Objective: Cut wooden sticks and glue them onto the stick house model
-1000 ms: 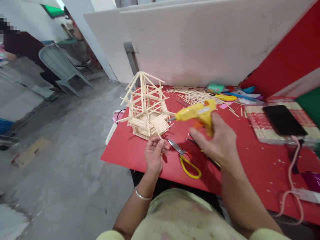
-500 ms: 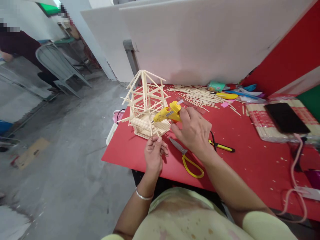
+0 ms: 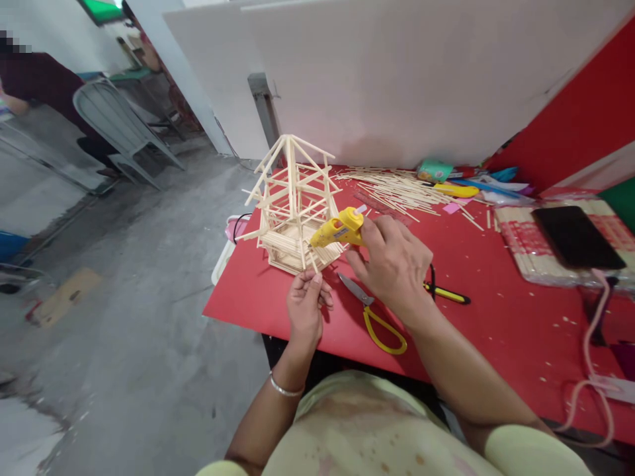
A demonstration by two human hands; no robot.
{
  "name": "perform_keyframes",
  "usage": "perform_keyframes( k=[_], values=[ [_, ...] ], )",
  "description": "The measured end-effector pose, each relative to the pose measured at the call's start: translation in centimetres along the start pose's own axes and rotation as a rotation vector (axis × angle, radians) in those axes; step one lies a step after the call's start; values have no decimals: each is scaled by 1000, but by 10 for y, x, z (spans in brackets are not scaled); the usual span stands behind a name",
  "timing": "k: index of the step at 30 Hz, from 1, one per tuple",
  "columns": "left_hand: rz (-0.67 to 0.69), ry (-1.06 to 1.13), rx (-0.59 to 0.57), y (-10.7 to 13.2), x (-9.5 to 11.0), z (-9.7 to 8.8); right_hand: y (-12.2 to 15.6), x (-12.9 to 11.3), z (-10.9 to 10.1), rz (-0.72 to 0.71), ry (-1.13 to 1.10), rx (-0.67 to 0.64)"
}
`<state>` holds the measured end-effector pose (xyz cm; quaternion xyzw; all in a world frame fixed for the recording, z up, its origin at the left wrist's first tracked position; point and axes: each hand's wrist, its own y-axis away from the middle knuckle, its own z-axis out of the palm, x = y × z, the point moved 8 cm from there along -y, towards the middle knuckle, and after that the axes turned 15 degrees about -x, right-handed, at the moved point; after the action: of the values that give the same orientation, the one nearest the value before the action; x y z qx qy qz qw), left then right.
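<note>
My right hand is wrapped round a yellow hot glue gun with a clear glue stick poking out of its back. The nozzle points left and down, close to the near side of a model house frame built from thin wooden sticks. Just below the nozzle, the closed fingers of my left hand pinch a short wooden stick at the model's front edge. Whether that stick touches the model, I cannot tell. Scissors with yellow handles lie on the red tabletop between my forearms.
Loose sticks are heaped at the back, by a yellow cutter and a green roll. A black-and-yellow cutter lies right of my wrist. A phone rests on packaged sticks. A person is at far left.
The view has shifted slightly. The glue gun's nozzle has moved a little right and down, while my left hand keeps its pinch on the stick.
</note>
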<state>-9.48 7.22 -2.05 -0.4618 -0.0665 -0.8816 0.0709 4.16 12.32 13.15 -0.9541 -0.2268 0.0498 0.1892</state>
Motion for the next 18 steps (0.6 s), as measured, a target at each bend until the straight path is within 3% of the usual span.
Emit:
perform_keyframes(
  k=[18],
  values=[
    [-16,10,16,3,-7,-6,3,-1,0,-18,7,-2]
  ],
)
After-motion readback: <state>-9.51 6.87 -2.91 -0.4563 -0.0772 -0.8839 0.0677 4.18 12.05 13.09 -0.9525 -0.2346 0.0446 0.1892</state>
